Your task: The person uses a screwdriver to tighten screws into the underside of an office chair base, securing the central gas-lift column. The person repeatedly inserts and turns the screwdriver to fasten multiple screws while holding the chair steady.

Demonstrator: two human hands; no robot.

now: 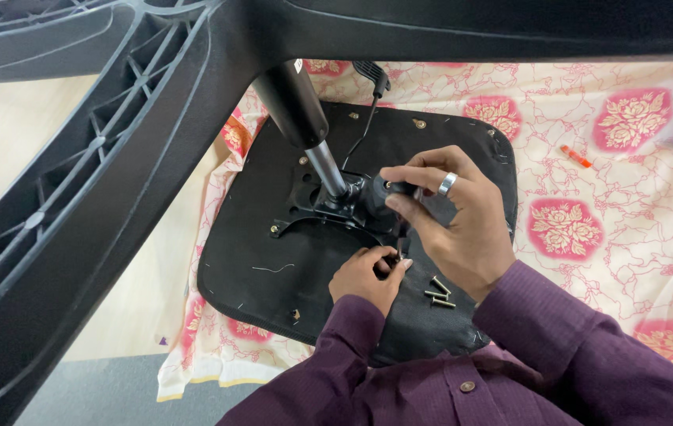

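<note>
An upturned black chair seat [273, 237] lies on a floral cloth, with a metal mechanism plate [328, 209] and a gas cylinder [309, 134] rising from it. My right hand [451, 217], wearing a ring, grips a black knob [390, 189] on the mechanism. My left hand [368, 272] pinches a small screw or tool tip against the plate's edge; what it is stays hidden by the fingers. Loose screws [439, 293] lie on the seat just right of my left hand.
The chair's black star base [100, 173] looms close, filling the top and left. A white and pink floral cloth [612, 205] covers the floor, with a small orange object [577, 156] on it. A black lever [372, 79] sticks out behind the seat.
</note>
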